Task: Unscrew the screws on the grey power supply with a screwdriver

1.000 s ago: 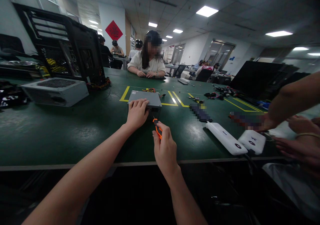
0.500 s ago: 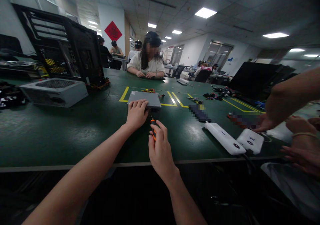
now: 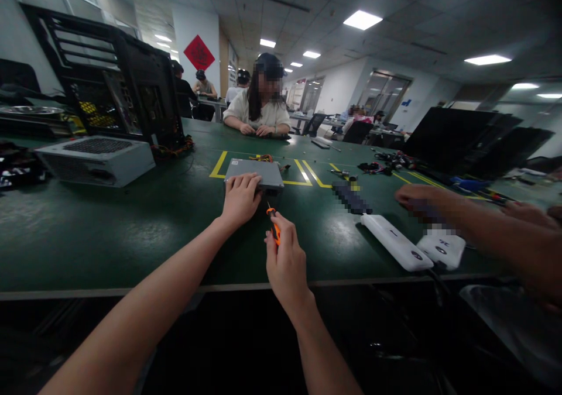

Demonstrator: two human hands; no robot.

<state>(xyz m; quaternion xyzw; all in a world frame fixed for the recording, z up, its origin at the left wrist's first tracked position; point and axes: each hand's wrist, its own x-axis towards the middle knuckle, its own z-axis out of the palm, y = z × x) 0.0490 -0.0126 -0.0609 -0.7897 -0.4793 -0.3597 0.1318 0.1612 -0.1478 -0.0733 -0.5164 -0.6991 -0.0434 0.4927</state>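
A grey metal computer power supply (image 3: 268, 173) lies on the green table, with a bundle of coloured cables at its far side. My left hand (image 3: 241, 199) holds it at its near left corner, fingers laid together over the top; the thumb is hidden. In my right hand (image 3: 286, 263) is a screwdriver (image 3: 275, 226) with an orange and black handle, gripped between thumb and fingers. Its thin shaft points up and away, toward the near face of the power supply. The tip appears a little short of that face.
On the left stand a larger power supply (image 3: 99, 160) and an open black computer case (image 3: 127, 85). White power banks (image 3: 395, 241) lie to the right, where another person's arm (image 3: 465, 213) reaches across. A person (image 3: 259, 105) sits opposite. The table's near edge (image 3: 144, 293) runs below my hands.
My right hand has moved slightly right and down with the screwdriver, away from the power supply. The left hand stays put. The other person's arm has reached further in over the table.
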